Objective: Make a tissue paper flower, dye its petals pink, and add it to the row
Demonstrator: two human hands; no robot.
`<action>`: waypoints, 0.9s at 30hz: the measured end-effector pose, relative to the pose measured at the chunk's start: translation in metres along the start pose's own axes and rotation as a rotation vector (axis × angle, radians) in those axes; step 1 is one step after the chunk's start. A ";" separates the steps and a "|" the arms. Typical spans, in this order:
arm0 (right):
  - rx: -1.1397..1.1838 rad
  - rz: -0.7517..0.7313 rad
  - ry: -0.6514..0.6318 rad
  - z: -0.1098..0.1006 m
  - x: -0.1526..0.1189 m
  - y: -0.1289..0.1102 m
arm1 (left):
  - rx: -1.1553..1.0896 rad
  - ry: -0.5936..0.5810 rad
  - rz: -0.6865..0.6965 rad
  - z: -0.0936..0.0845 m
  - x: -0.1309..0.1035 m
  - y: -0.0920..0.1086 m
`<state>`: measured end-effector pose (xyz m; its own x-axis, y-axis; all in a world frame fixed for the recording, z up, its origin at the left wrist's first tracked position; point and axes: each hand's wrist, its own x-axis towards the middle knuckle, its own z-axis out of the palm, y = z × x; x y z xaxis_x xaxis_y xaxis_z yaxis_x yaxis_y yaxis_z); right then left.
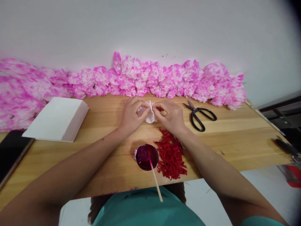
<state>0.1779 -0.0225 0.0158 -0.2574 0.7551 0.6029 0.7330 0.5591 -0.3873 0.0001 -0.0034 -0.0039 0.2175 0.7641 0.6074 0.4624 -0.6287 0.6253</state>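
Note:
My left hand point(135, 113) and my right hand point(168, 114) meet over the middle of the wooden table, both pinching a small piece of crumpled white tissue paper point(150, 116) between thumb and fingers. The paper is gathered and ruffled at its top. Close below my right wrist lies a heap of short red yarn pieces point(172, 157). Left of the yarn stands a small round container point(142, 157) of dark magenta liquid, with a wooden stick point(157, 183) leaning out toward me, pink at its dipped end. Black-handled scissors point(197, 114) rest partly opened right of my right hand.
A long row of pink-and-white paper flowers point(145, 77) runs along the wall at the table's back. At left sit a thick stack of white paper sheets point(50, 117) and a black phone-like device point(13, 153). The table's front edge point(113, 193) is near my body.

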 end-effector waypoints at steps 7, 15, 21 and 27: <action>-0.010 -0.021 -0.012 0.000 0.000 -0.001 | 0.033 -0.010 0.033 0.001 0.000 -0.003; 0.005 0.011 -0.004 -0.002 0.000 -0.001 | 0.003 0.019 0.014 0.001 0.000 -0.002; 0.013 0.017 0.005 -0.002 0.001 0.000 | -0.023 0.027 -0.004 0.001 0.000 -0.003; 0.002 -0.008 -0.014 0.000 0.000 -0.001 | -0.021 0.004 0.001 0.000 0.000 -0.001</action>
<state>0.1778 -0.0229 0.0165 -0.2720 0.7555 0.5961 0.7297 0.5657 -0.3841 -0.0004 -0.0026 -0.0048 0.2141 0.7630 0.6099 0.4445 -0.6321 0.6347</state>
